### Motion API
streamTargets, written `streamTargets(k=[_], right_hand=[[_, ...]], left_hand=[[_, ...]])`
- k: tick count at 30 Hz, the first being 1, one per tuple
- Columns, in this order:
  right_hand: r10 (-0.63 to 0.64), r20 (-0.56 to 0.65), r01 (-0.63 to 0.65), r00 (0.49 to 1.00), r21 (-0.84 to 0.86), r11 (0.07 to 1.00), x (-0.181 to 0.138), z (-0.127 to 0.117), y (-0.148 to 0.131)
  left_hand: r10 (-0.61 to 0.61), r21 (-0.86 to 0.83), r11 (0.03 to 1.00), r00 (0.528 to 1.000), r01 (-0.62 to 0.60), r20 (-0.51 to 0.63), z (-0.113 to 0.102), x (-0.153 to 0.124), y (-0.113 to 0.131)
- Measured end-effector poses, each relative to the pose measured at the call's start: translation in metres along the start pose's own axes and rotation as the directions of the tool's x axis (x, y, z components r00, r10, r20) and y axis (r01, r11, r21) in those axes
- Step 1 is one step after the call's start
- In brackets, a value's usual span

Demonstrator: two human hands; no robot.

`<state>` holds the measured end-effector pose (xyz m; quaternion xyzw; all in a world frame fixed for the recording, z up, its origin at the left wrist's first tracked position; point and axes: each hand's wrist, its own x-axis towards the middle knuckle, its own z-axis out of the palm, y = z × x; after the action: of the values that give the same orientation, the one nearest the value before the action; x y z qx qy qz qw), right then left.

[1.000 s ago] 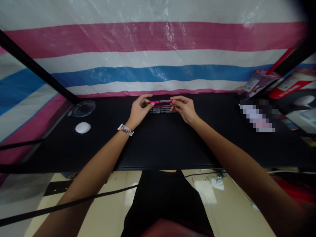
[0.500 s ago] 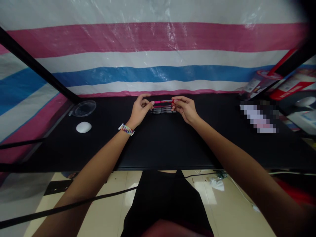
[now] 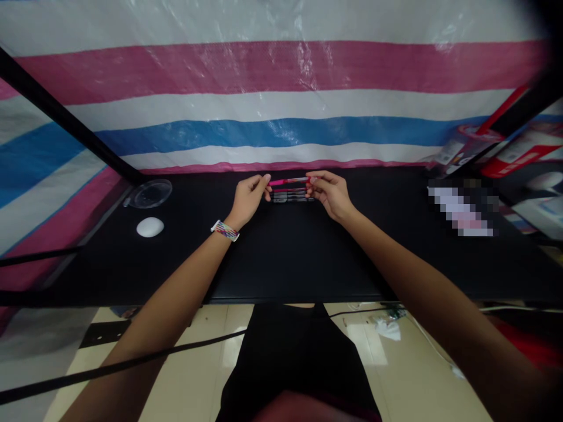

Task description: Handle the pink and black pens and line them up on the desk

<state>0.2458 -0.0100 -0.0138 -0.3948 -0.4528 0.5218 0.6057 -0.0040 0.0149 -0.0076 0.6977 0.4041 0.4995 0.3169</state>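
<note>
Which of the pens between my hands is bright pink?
The uppermost in view: the pink pen, its right end pinched in your right hand, your left hand at its other end. The other pens, below it in view, look darker.

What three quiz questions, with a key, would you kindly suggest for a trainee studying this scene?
1. True or false: the multicoloured wristband is worn on the person's left wrist.

2. Multiple choice: what lies on the table just to the near side of the clear round item?
A) a blue cup
B) a white rounded object
C) a pair of scissors

3. Short answer: which hand pinches the red end of the pink-and-red pen?

Key: 1. True. 2. B. 3. The right hand.
</note>
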Motion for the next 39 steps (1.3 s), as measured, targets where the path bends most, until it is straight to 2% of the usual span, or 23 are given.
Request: streamTargets(k=[5, 11, 17, 23, 33, 35, 39], right_hand=[[-0.006, -0.025, 0.007, 1.000, 0.019, 1.000, -0.001, 0.000, -0.002], [-0.032, -0.020, 0.031, 0.999, -0.056, 0.998, -0.001, -0.001, -0.004], [-0.099, -0.087, 0.090, 0.991, -0.095, 0.991, 0.006, -0.009, -0.001], [-0.123, -0.158, 0.103, 0.980, -0.132, 0.986, 0.012, -0.016, 0.002], [-0.160, -0.186, 0.129, 0.969, -0.172, 0.977, 0.013, -0.016, 0.006], [-0.158, -0.164, 0.129, 0.974, -0.172, 0.977, 0.011, -0.015, 0.005], [-0.089, -0.009, 0.087, 0.996, -0.145, 0.986, 0.005, -0.009, 0.003]], left_hand=[[-0.011, -0.135, 0.991, 1.000, 0.010, -0.011, -0.001, 0.002, -0.002], [0.010, 0.004, 1.000, 0.999, -0.010, -0.050, -0.004, 0.003, -0.005], [-0.013, -0.121, 0.993, 0.997, 0.003, -0.082, -0.005, 0.007, -0.015], [-0.007, -0.084, 0.996, 0.992, -0.003, -0.124, -0.007, 0.006, -0.012], [0.018, -0.027, 0.999, 0.987, -0.023, -0.162, -0.007, 0.007, -0.011], [0.017, -0.043, 0.999, 0.988, -0.024, -0.153, -0.007, 0.006, -0.010], [-0.022, -0.108, 0.994, 0.999, 0.018, -0.038, -0.005, 0.005, -0.010]])
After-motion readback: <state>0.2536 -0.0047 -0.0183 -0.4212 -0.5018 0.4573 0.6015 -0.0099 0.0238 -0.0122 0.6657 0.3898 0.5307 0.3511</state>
